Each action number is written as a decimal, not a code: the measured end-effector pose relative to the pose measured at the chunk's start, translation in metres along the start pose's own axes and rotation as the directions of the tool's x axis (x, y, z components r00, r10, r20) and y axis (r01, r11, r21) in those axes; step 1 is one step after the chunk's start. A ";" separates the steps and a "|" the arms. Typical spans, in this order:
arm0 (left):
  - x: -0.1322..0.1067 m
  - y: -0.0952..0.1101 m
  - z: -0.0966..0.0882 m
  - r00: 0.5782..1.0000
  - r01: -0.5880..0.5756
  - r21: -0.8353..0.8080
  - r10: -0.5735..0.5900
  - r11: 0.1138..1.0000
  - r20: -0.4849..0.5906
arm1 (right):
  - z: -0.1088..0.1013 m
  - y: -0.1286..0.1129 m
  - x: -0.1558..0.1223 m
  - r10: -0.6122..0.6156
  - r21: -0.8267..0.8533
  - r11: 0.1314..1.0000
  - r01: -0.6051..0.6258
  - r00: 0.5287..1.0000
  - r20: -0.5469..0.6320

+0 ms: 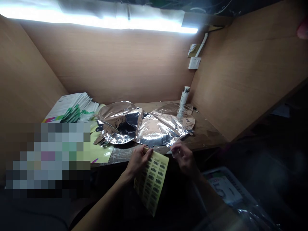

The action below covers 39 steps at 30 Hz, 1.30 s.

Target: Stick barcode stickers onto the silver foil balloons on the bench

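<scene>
My left hand [141, 158] is closed on the top edge of a yellowish sheet of barcode labels [154, 179], which hangs tilted below the table's front edge. Just right of the sheet, my right hand [184, 157] has its fingers pinched together. Something small and pale shows at its fingertips, too small to name. Beyond both hands, shiny silver foil balloons [156, 125] lie flat and overlapping on the table, one rounded end to the left. The right fingertips are close to the foil's front edge; whether they touch it I cannot tell.
A stack of printed packets [72, 107] stands at the back left, beside yellow sheets [101, 152]. A white bottle [184, 95] is at the back right. Wooden panels [120, 64] enclose the table [211, 128]. A plastic-covered bin [226, 186] sits low at right.
</scene>
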<state>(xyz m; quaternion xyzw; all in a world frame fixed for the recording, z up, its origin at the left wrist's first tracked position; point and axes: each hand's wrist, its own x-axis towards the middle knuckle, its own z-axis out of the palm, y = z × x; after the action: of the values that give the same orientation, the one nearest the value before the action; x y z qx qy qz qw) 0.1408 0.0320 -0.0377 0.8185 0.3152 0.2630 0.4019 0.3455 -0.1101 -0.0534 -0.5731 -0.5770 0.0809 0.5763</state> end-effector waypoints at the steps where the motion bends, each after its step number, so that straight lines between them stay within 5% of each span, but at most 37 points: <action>1: -0.001 -0.004 0.001 0.999 -0.024 0.029 0.023 0.999 0.032 | -0.008 0.004 0.013 0.065 -0.007 0.998 -0.065 0.998 0.025; 4: -0.004 -0.010 0.006 0.974 -0.168 0.082 0.152 0.982 0.167 | -0.033 0.024 0.062 0.150 -0.131 0.985 -0.114 0.941 0.305; 8: -0.005 -0.009 0.013 0.952 -0.223 0.045 0.207 0.974 0.227 | -0.039 0.052 0.109 0.186 -0.194 0.977 -0.086 0.791 0.583; 11: -0.005 -0.010 0.014 0.965 -0.149 0.021 0.141 0.989 0.219 | -0.027 0.068 0.119 0.225 -0.232 0.968 -0.093 0.733 0.642; 13: -0.006 -0.014 0.012 0.971 -0.118 0.016 0.112 0.993 0.213 | -0.024 0.076 0.117 0.253 -0.259 0.959 -0.116 0.762 0.597; 17: -0.010 -0.020 0.004 0.987 -0.040 -0.005 0.040 0.999 0.158 | -0.033 0.074 0.087 0.288 -0.273 0.940 -0.205 0.906 0.310; 20: -0.007 -0.015 0.006 0.996 0.010 -0.043 -0.007 0.999 0.086 | -0.032 0.054 0.038 0.302 -0.212 0.938 -0.274 0.947 0.111; 22: 0.005 -0.005 0.018 0.995 -0.008 -0.095 0.017 0.995 0.095 | -0.022 0.037 -0.001 0.316 -0.092 0.948 -0.305 0.937 0.151; 24: 0.028 0.009 0.035 0.982 -0.069 -0.146 0.092 0.987 0.163 | -0.015 0.024 -0.035 0.382 0.220 0.865 -0.451 0.876 0.296; 26: 0.062 0.026 0.058 0.967 -0.160 -0.075 0.172 0.984 0.188 | -0.018 0.019 -0.057 0.463 0.340 0.785 -0.518 0.855 0.234; 28: 0.100 0.042 0.085 0.960 -0.243 0.091 0.226 0.966 0.166 | -0.031 0.019 -0.070 0.511 0.291 0.789 -0.541 0.841 0.178; 34: 0.167 0.072 0.165 0.924 -0.339 0.300 0.256 0.891 0.284 | -0.061 0.025 -0.096 0.518 -0.025 0.829 -0.558 0.752 0.408; 39: 0.186 0.067 0.172 0.919 -0.255 0.299 0.134 0.920 0.371 | -0.072 0.022 -0.098 0.527 -0.011 0.834 -0.552 0.789 0.315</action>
<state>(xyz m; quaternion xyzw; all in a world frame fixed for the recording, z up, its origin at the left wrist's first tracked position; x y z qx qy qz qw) 0.4021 0.0510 -0.0422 0.9364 0.1968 0.0965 0.2741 0.3810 -0.2177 -0.1033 -0.6701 -0.4673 0.3532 0.4559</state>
